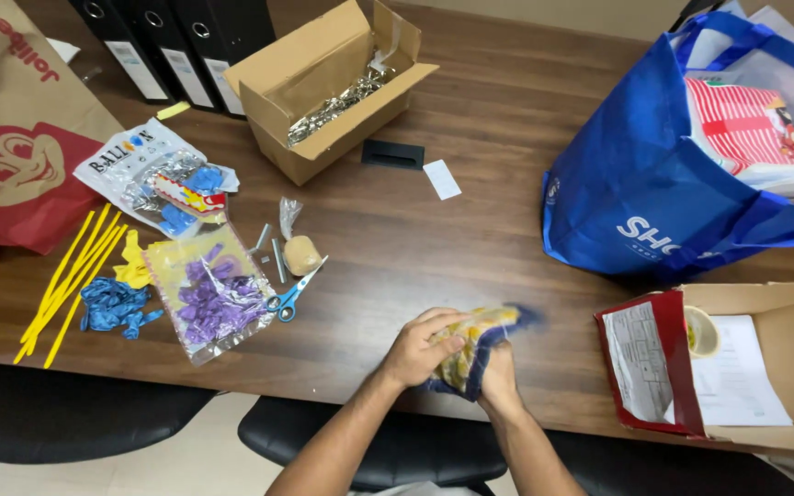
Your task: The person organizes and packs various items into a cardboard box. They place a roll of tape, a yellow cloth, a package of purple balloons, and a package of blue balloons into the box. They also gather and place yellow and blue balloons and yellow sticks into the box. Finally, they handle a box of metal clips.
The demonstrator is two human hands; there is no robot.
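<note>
While both hands clutch crumpled yellow-and-blue plastic packet [476, 349] at near table edge [507, 147]: left hand [420, 347] closed over its top, right hand [498, 378] gripping beneath. Step looks like working packet open. Next move needs firm opposing pull; blue-handled scissors [289, 298] lie left.

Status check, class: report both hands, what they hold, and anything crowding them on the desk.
Left hand and right hand both clamped on a blurred yellow-and-blue packet above the desk edge. Scissors and purple balloon bag lie apart to the left. Nothing crowding.
</note>
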